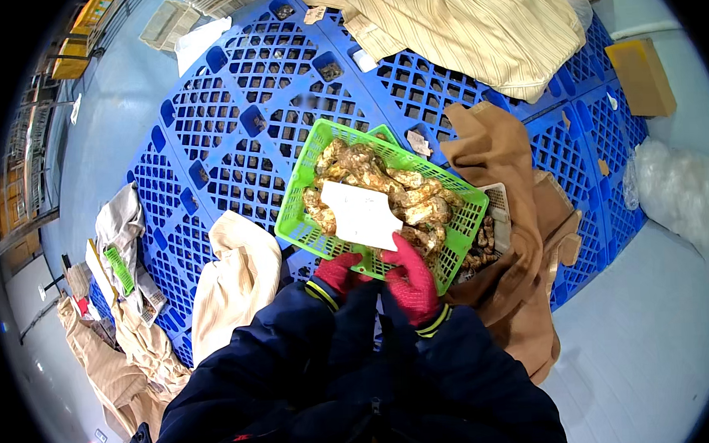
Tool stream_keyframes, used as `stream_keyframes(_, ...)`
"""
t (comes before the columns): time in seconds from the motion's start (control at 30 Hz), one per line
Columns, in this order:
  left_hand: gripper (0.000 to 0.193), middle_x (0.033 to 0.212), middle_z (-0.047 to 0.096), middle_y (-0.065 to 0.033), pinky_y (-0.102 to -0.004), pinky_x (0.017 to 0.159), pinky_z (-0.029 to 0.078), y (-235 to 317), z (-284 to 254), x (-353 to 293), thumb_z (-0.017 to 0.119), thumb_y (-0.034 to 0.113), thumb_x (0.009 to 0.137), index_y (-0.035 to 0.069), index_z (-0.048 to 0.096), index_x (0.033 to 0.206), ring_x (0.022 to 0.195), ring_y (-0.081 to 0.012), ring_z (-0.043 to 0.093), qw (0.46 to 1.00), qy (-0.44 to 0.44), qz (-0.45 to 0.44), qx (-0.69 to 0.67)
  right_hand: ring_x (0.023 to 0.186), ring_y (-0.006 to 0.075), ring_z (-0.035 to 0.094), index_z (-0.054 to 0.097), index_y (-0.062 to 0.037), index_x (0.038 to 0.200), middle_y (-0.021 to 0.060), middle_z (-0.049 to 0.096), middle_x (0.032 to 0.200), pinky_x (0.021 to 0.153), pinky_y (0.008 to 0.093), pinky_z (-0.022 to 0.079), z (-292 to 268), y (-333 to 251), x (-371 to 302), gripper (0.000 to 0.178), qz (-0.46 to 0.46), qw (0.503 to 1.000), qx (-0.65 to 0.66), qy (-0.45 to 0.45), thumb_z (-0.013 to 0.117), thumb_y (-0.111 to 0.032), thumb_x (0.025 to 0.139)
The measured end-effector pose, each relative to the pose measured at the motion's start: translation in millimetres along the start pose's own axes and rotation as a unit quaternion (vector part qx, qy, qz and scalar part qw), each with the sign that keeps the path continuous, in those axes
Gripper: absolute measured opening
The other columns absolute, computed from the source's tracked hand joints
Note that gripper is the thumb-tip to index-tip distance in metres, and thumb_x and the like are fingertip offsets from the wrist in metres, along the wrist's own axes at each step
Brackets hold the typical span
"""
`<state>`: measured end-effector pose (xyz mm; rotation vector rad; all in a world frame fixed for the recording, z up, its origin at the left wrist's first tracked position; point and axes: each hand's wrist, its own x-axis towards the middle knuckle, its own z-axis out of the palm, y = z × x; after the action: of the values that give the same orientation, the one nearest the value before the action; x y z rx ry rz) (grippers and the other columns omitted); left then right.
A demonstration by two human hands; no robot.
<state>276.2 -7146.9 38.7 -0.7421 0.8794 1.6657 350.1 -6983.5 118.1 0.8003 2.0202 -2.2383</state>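
A green plastic basket [291, 205] is full of knobbly cream-and-brown pieces [428, 210] that look like mushrooms. A white sheet of paper or card [360, 213] with cut-in edges lies over them. Wearing a red glove, my left hand [340, 273] is closed at the basket's near rim, left of its middle. On the same rim, farther right, my red-gloved right hand [411, 284] is closed too, and a finger or thumb reaches inward to touch the paper's lower right corner. The fingers under the rim are hidden.
Blue lattice pallets [233, 119] spread around the basket. Brown cloth [504, 238] partly covers a pale basket [494, 214] of similar pieces at right. Cream cloth [237, 284] lies left, striped cloth [465, 27] at the far side. A cardboard box [641, 78] and clear plastic bag [674, 193] sit rightward.
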Motion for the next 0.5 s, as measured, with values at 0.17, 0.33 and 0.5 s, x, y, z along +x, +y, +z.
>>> stream_keyframes(0.17,0.034,0.095,0.062,-0.0098,-0.0347,0.069,0.051,2,5,-2,0.058,0.013,0.077,0.004,0.053,0.110,0.080,-0.0251,0.061,0.999,0.037,0.019,0.020,0.080,0.0233,0.062,0.052,-0.0020,0.117,0.0154,0.062,0.089,0.066,0.0289,0.048,12,3,-6,0.038,-0.085,0.994,-0.071,0.019,0.056,0.001,0.079)
stream_keyframes(0.33,0.031,0.086,0.062,-0.0095,-0.0299,0.058,0.047,6,0,-4,0.056,0.014,0.079,0.000,0.053,0.106,0.069,-0.0223,0.058,0.998,0.045,0.000,0.032,0.069,0.0236,0.062,0.060,-0.0016,0.101,0.0125,0.063,0.078,0.061,0.0315,0.048,1,13,-31,0.026,-0.068,0.992,-0.100,-0.024,0.062,-0.003,0.076)
stream_keyframes(0.5,0.036,0.105,0.058,-0.0134,-0.0363,0.074,0.049,19,-16,-3,0.057,0.010,0.079,-0.002,0.050,0.112,0.090,-0.0265,0.057,0.994,0.105,0.008,0.038,0.068,0.0229,0.061,0.061,-0.0032,0.099,0.0126,0.062,0.078,0.060,0.0301,0.047,-7,21,-45,0.020,0.041,0.996,-0.068,-0.049,0.060,-0.009,0.080)
